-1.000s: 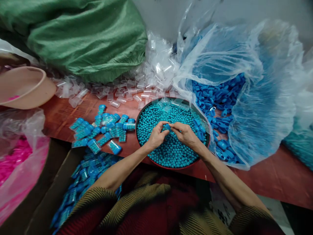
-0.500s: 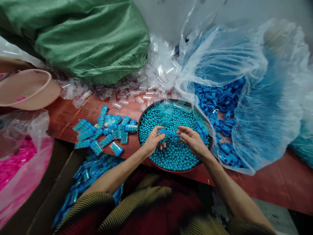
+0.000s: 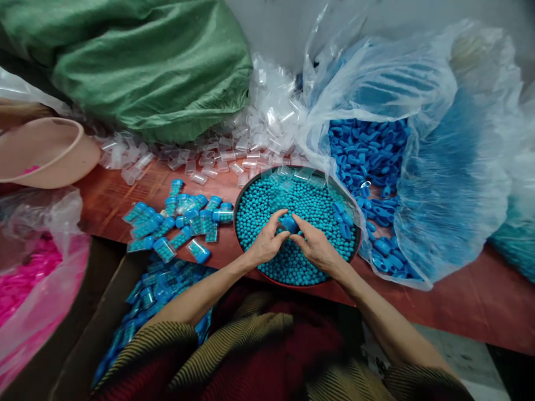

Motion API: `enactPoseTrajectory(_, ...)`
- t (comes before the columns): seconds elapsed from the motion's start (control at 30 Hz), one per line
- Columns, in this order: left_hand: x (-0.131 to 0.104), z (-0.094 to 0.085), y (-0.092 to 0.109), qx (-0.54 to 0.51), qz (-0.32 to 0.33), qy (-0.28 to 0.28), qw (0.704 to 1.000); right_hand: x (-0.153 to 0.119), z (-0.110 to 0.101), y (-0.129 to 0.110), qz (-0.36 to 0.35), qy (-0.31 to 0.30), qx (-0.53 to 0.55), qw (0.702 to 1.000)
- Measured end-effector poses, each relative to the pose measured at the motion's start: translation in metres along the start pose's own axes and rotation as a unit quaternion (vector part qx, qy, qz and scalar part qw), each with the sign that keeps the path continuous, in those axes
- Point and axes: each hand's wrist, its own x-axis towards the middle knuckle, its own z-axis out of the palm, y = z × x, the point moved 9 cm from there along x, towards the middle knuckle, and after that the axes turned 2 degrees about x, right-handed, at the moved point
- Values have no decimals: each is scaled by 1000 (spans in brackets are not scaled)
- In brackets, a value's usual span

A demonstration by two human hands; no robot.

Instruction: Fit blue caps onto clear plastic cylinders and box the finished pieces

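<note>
A round dark tray full of small turquoise balls stands at the table's edge. Above the balls, my left hand and my right hand hold one small container with a blue cap between thumbs and fingertips. Its lower part is hidden by my fingers. Some loose blue caps lie on the balls at the tray's right side. Left of the tray, filled clear containers with blue caps are piled on the red table.
Empty clear tubes are heaped behind the tray, beside a green sack. At right is an open plastic bag with blue caps. A beige bowl, pink pieces and a box of filled containers are at left.
My hands have come together around the container. The blue piece that stretched between my fingers now appears as a cap on it. The view has shifted slightly.
</note>
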Motion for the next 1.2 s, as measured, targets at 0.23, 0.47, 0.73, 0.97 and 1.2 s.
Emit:
enactPoseTrajectory(0.23, 0, 3, 19, -5, 43, 12, 999, -4, 9, -20, -25, -9, -154, 988)
enactPoseTrajectory(0.47, -3, 3, 7, -94, -40, 59, 993, -4, 18, -26, -26, 12, -261, 965)
enactPoseTrajectory(0.73, -2, 3, -15, -166, -111, 119, 973, 5, 31, -9, -26, -13, -164, 986)
enactPoseTrajectory(0.97, -1, -2, -3, -167, -45, 50, 984, 2, 33, -1, -15, -29, -31, 999)
enactPoseTrajectory(1.2, 0, 2, -8, -227, -56, -21, 972, 4, 26, -3, 2, -14, -49, 999)
